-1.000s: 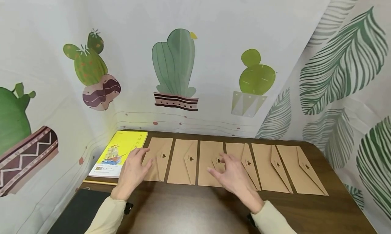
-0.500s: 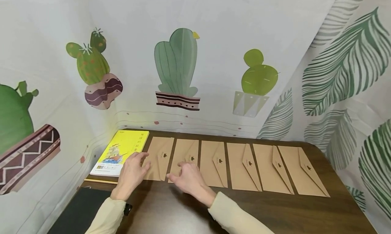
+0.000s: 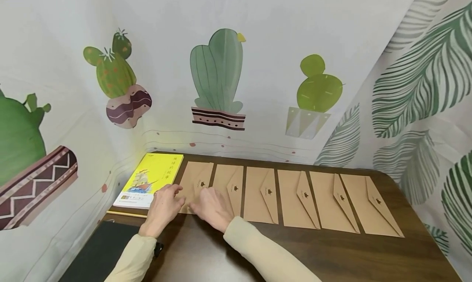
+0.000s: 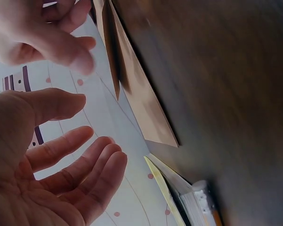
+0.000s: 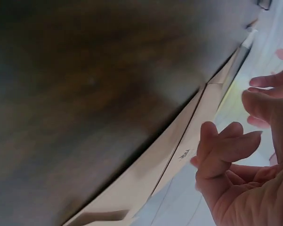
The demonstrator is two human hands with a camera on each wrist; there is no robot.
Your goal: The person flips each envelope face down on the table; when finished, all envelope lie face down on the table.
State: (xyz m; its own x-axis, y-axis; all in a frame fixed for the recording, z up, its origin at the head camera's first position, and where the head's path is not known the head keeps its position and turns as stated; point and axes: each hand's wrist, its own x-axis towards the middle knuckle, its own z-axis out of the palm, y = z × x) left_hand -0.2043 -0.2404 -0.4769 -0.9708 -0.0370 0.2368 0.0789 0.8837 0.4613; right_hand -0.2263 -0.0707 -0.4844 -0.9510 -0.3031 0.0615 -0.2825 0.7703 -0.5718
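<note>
Several brown kraft envelopes lie in a row across the table, each with a pointed flap and a small dark crown print. Over the leftmost envelope [image 3: 194, 173] is my right hand [image 3: 214, 208], its fingers loosely bent and holding nothing. My left hand [image 3: 166, 206] hovers between that envelope and a yellow book [image 3: 153, 171] with a ship on its cover. In the left wrist view, the left hand [image 4: 70, 174] has its fingers spread and relaxed, with nothing in them. The right wrist view shows the right hand [image 5: 230, 169] above the envelopes, close to the left one.
A dark wooden table [image 3: 332, 253] stands against a white cloth backdrop [image 3: 265, 81] printed with cacti and leaves. A thin yellow-orange strip [image 3: 127, 214] runs along the book's front. At the lower left lies a flat black item [image 3: 103, 249].
My right hand has swept left along the row, from between the third and fourth envelopes to the leftmost one. The left hand has stayed nearly in place beside the book.
</note>
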